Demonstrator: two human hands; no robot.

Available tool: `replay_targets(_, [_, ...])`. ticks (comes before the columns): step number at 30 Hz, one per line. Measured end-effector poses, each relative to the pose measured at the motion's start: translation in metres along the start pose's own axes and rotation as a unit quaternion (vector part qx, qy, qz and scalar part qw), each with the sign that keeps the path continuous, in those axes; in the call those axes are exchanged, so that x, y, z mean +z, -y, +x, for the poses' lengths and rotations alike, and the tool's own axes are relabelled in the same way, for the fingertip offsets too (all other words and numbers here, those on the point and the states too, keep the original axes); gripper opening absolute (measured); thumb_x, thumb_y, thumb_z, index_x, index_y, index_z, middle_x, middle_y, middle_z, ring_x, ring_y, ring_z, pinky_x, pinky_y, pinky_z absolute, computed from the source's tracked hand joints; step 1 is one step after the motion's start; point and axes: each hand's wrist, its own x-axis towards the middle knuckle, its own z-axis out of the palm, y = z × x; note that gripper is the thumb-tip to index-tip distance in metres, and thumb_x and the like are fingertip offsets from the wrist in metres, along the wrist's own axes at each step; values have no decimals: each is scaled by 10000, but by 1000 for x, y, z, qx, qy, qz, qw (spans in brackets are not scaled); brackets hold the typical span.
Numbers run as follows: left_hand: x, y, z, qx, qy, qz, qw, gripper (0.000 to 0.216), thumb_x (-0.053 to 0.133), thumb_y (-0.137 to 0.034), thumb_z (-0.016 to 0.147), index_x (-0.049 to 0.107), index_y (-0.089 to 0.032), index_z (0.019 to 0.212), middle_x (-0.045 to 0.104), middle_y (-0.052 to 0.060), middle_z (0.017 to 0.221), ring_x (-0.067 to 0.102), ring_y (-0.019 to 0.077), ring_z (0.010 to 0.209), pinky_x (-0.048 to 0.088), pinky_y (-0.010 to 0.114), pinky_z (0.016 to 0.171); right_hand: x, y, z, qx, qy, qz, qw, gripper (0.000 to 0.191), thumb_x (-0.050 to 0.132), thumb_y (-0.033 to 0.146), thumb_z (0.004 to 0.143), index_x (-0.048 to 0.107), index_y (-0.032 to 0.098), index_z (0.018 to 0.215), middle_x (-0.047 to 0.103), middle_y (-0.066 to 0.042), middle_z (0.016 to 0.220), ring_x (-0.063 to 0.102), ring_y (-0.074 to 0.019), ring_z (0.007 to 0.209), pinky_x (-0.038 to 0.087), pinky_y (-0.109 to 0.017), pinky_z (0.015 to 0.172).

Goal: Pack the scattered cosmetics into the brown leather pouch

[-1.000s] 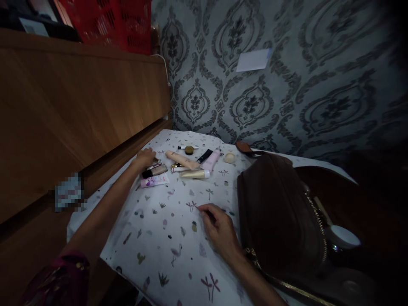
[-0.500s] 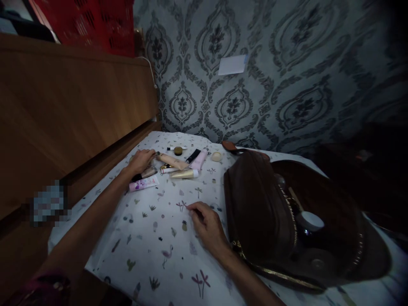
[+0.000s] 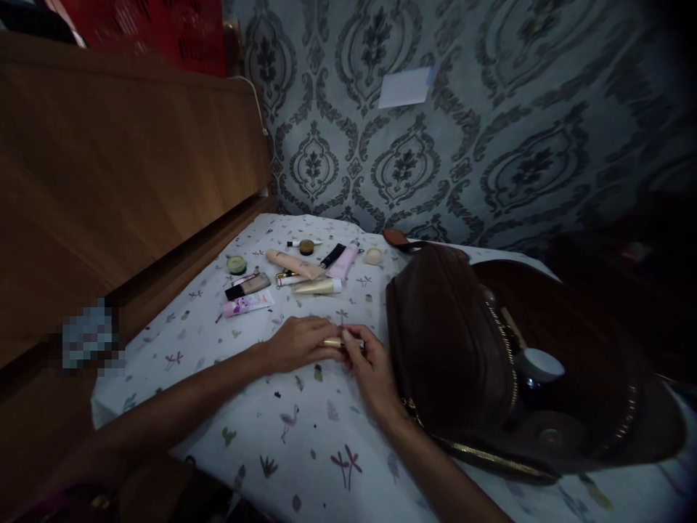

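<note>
Small gold tube (image 3: 333, 341), lying level, pinched between both hands above patterned cloth, beside brown bag.

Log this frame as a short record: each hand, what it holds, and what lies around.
left hand: fingers closed on one end of a small gold tube
right hand: fingers pinch the tube's other end
surface: white printed cloth
bag: brown zip bag, open, just right of the hands; white-lidded jar inside
beyond the hands: pink tube, beige tube, green round compact, lying on the cloth
</note>
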Motion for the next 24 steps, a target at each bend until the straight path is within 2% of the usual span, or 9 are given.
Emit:
replay_targets(2, [-7, 10, 2, -30, -14, -55, 998, 385, 377, -513, 1033, 622, -218, 1072, 687, 38, 950, 644, 168, 882, 496, 264, 793, 0, 3, -1, 11, -16, 14, 1000, 386, 580, 563, 844, 621, 191, 941, 601, 13, 600, 542, -160, 533, 436, -265, 517])
replay_targets(4, [-14, 22, 6, -55, -44, -53, 996, 389, 318, -434, 1059, 637, -211, 1050, 685, 54, 983, 628, 180, 941, 495, 289, 863, 0, 4, -1, 22, -21, 28, 999, 378, 601, 547, 830, 619, 189, 948, 597, 18, 571, 542, -159, 521, 443, -262, 516])
replay_targets(7, [-18, 40, 12, -37, -69, 23, 997, 344, 355, -350, 1046, 654, -188, 1097, 652, 108, 1143, 561, 230, 1107, 463, 370, 994, 1, 3, 0, 27, -21, 43, 998, 382, 633, 550, 802, 626, 187, 920, 610, 11, 570, 538, -152, 503, 447, -261, 502])
replay_targets(10, [-17, 57, 18, -20, -41, 96, 994, 289, 447, -312, 1011, 636, -209, 1204, 575, 119, 1344, 466, 275, 1288, 418, 449, 1070, 1, 1, 1, 27, -22, 50, 998, 396, 660, 564, 779, 630, 188, 899, 616, 9, 564, 540, -151, 500, 446, -259, 494])
replay_targets(12, [-19, 66, 22, -54, -29, 132, 989, 314, 456, -272, 997, 598, -230, 1274, 503, 114, 1454, 402, 292, 1370, 394, 490, 1094, 1, 0, 1, 29, -22, 52, 998, 414, 669, 577, 774, 636, 186, 903, 627, 4, 573, 546, -150, 514, 446, -256, 502])
replay_targets(14, [-24, 76, 25, -127, -28, 149, 980, 375, 433, -222, 986, 543, -234, 1345, 444, 115, 1517, 376, 295, 1402, 377, 510, 1109, 1, 0, 0, 34, -24, 55, 998, 432, 678, 590, 765, 640, 185, 908, 640, -2, 585, 549, -150, 528, 445, -255, 513])
replay_targets(18, [-39, 97, 26, -255, -35, 147, 955, 462, 427, -182, 952, 479, -189, 1411, 450, 171, 1500, 392, 349, 1389, 382, 581, 1079, 1, 1, 0, 47, -24, 64, 997, 443, 691, 598, 748, 642, 185, 902, 656, -12, 602, 553, -151, 550, 447, -257, 532])
replay_targets(21, [-45, 105, 20, -267, -32, 132, 954, 457, 440, -166, 928, 520, -186, 1378, 503, 173, 1462, 446, 362, 1353, 392, 597, 1059, 1, 3, 0, 50, -23, 67, 996, 435, 694, 591, 743, 643, 186, 894, 658, -14, 600, 554, -151, 551, 448, -261, 536])
replay_targets(24, [-47, 102, 14, -250, -23, 110, 962, 394, 451, -127, 894, 635, -229, 1227, 642, 93, 1311, 559, 296, 1245, 405, 508, 1069, 2, 3, 0, 47, -24, 65, 996, 423, 693, 587, 743, 644, 189, 877, 653, -12, 593, 555, -152, 542, 450, -264, 533])
